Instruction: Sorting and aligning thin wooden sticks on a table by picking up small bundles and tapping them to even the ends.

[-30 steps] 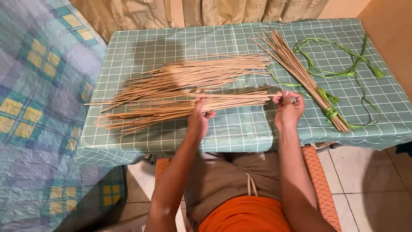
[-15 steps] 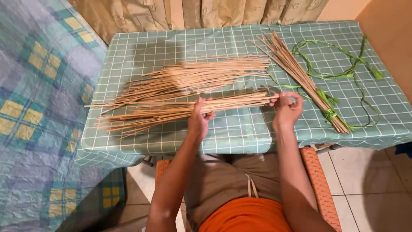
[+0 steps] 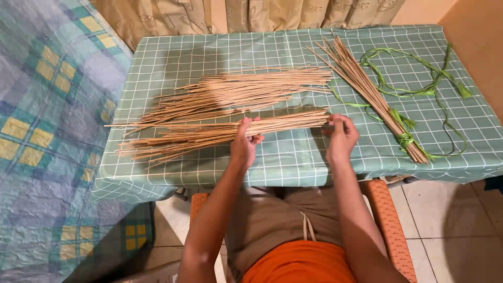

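On the near part of the table (image 3: 293,157), just past its front edge, I see the held bundle (image 3: 209,133) of thin tan sticks. Long axis runs left-right across my view, tilted a bit: right end sits slightly farther from me, left end nearer. Right ends are bunched tight; left ends fan out loose and rest on the checked green cloth near the table's left edge.

L hand (image 3: 245,140) is wrapped round the bundle approx. mid-length, fingers curled over the top, thumb under, so closed on the sticks. R hand (image 3: 340,137) is at the bundle's right tips, fingers bent and close together, touching the stick ends; can't tell if it actually pinches any or just presses on them.

Behind the bundle, w/ a narrow strip of cloth between, lies a loose pile (image 3: 236,91) of the same sticks, also left-right, fanning to the left. Right of my R hand, a tied bundle (image 3: 374,97) lies diagonal, splayed end far-left, tied end near-right, bound w/ a green strip knot (image 3: 403,137). More green strips (image 3: 419,89) loop over the cloth beyond it, toward the right edge.

Curtain (image 3: 262,13) hangs behind the table. Plaid blanket (image 3: 47,131) fills the left side. Below: my lap, orange seat edge (image 3: 385,209), tiled floor.

Nothing lies between either hand and the held bundle; the tied bundle is near the R hand but apart from it.
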